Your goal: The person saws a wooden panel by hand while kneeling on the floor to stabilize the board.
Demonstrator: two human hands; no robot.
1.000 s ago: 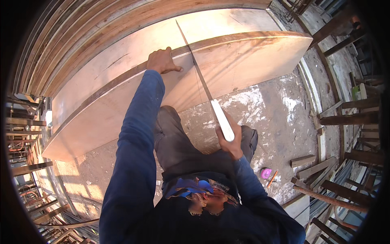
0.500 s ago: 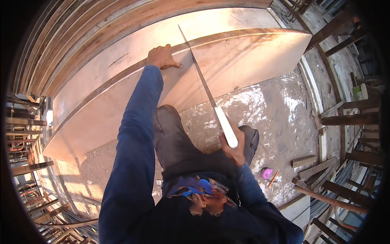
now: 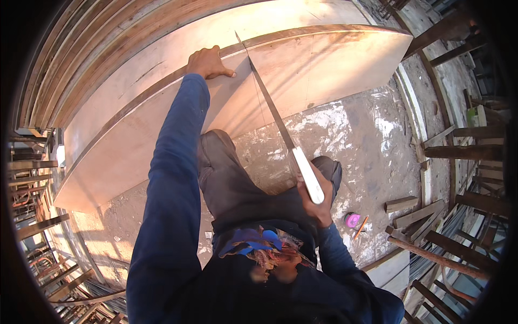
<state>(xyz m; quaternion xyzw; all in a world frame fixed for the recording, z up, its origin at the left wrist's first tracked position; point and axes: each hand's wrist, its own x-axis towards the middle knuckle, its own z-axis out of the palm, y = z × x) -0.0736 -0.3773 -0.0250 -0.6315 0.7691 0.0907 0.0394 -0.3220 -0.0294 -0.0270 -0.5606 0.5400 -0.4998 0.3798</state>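
The saw (image 3: 275, 114) is slanting through the middle of the frame, its white handle (image 3: 309, 177) sitting in the right hand (image 3: 317, 195), right of centre. The right fingers are closing around that handle, with their tips largely hiding beneath it. The blade is running up and leftward from them, crossing the board's top edge and pointing its tip beyond it. Upper left of centre, the left hand (image 3: 206, 63) is gripping the same edge of the wooden board (image 3: 345, 67): its fingers are bending over the rim, partly out of sight, while the thumb is spreading wide against the near face, close to the blade but not touching it.

The board is standing on its long edge, showing a smooth, pale tan face and a darker, rougher rim that is looking bowed in this lens. A thin line is running down its face just left of the blade. One pale panel (image 3: 116, 97) is lying behind it, and several long, brown-edged boards (image 3: 81, 65) are filling the upper left.

One saw, one round pink object (image 3: 352, 220) and one slim orange stick (image 3: 360, 228) are showing, the last two lying side by side at lower right on the gritty, white-smeared floor (image 3: 345, 127).
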